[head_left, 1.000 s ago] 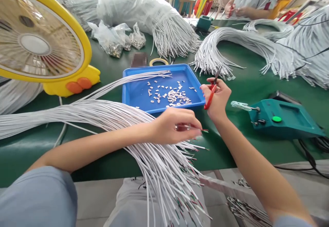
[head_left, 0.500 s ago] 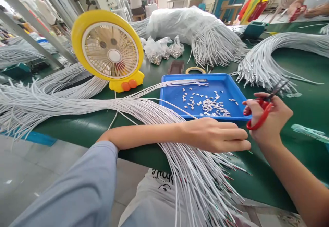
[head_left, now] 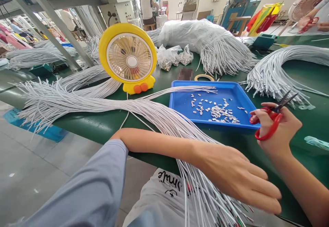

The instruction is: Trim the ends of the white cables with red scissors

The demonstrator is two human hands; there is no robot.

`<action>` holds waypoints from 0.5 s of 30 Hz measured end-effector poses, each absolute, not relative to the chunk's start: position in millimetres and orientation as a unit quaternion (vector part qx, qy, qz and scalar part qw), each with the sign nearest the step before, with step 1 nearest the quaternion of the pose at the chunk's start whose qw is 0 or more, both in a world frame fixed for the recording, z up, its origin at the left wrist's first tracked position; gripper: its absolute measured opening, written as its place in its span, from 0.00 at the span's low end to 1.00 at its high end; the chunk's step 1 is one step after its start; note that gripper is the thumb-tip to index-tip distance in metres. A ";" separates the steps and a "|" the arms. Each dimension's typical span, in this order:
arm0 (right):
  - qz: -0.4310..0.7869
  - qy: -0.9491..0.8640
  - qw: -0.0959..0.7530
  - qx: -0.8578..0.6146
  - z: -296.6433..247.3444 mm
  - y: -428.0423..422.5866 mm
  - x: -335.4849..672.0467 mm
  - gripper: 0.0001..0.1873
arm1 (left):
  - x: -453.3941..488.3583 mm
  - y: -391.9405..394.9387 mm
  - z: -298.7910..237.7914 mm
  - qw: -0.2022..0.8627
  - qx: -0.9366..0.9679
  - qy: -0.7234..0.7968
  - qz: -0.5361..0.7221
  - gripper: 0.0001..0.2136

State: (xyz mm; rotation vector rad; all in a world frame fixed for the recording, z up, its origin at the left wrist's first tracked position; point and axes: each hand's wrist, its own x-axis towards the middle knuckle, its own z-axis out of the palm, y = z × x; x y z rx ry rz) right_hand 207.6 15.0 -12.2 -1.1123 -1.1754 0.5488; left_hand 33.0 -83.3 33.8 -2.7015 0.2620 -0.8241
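My left hand lies palm down over a thick bundle of white cables, its fingers stretched out and the thumb hidden beneath. Stripped ends with red and green wires show below that hand. Red-handled scissors are held in my right hand, their blades parted and pointing up and away. Left of the scissors stands a blue tray with many small silvery-white pieces scattered in it. Several white cables from the bundle reach over the tray's left rim.
A yellow fan stands behind the bundle. Bags of small metal parts, a tape roll and a plastic-wrapped cable bundle lie farther back. More cables curve at the right. Another person's hand holds red scissors at far right.
My left hand has moved down and to the right along the cables, its fingers now slanting downward. My right hand still holds the scissors. The camera view has shifted left and up.
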 end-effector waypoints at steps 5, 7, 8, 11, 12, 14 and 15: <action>0.268 -0.487 0.662 -0.503 -6.2 14.3 206.3 0.11 | 17.1 -64.4 68.1 0.088 -0.983 -0.065 -0.148 0.22; 0.276 -0.483 0.664 -0.500 -3.2 13.7 204.9 0.10 | -0.3 -36.1 74.0 0.094 -0.957 -0.247 -0.117 0.22; 0.279 -0.485 0.666 -0.493 -1.9 13.0 204.0 0.10 | -11.6 -18.8 74.3 0.097 -0.925 -0.353 -0.102 0.20; 0.290 -0.486 0.670 -0.481 1.0 9.0 200.8 0.10 | -50.5 32.5 66.2 0.089 -0.812 -0.574 -0.053 0.16; 0.296 -0.483 0.669 -0.481 2.0 7.4 199.8 0.09 | -62.7 46.2 61.1 0.081 -0.788 -0.609 -0.042 0.14; 0.307 -0.476 0.665 -0.487 4.3 5.0 198.1 0.09 | -82.3 66.5 49.5 0.049 -0.754 -0.655 -0.014 0.10; 0.310 -0.471 0.665 -0.490 5.6 4.5 197.6 0.08 | -89.4 73.2 44.0 0.037 -0.743 -0.668 -0.003 0.12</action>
